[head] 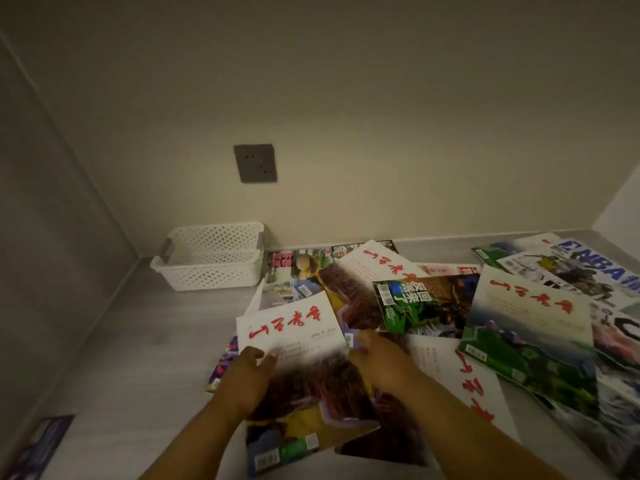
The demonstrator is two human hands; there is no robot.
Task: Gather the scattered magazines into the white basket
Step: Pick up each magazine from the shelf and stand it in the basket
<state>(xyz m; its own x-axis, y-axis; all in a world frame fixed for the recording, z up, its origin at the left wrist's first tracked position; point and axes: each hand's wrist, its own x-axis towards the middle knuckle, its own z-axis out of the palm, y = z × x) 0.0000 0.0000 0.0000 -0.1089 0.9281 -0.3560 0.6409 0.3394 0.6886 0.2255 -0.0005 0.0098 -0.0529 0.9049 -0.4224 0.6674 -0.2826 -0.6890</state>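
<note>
A white perforated basket [207, 271] stands in the far left corner with nothing in it. Several magazines lie scattered and overlapping across the surface to its right. Closest to me is a magazine with a white top, red brush lettering and a dark red landscape [294, 334]. My left hand [247, 379] grips its left edge and my right hand [377, 358] grips its right edge. Behind it lie a green-covered magazine [422, 303], another red-lettered magazine [526, 306] and an NBA magazine [588, 268].
A grey wall socket [255, 163] sits on the back wall above the basket. Walls close in at the left and back. A dark magazine [41, 448] lies at the near left edge. Bare grey surface [145, 341] stretches between me and the basket.
</note>
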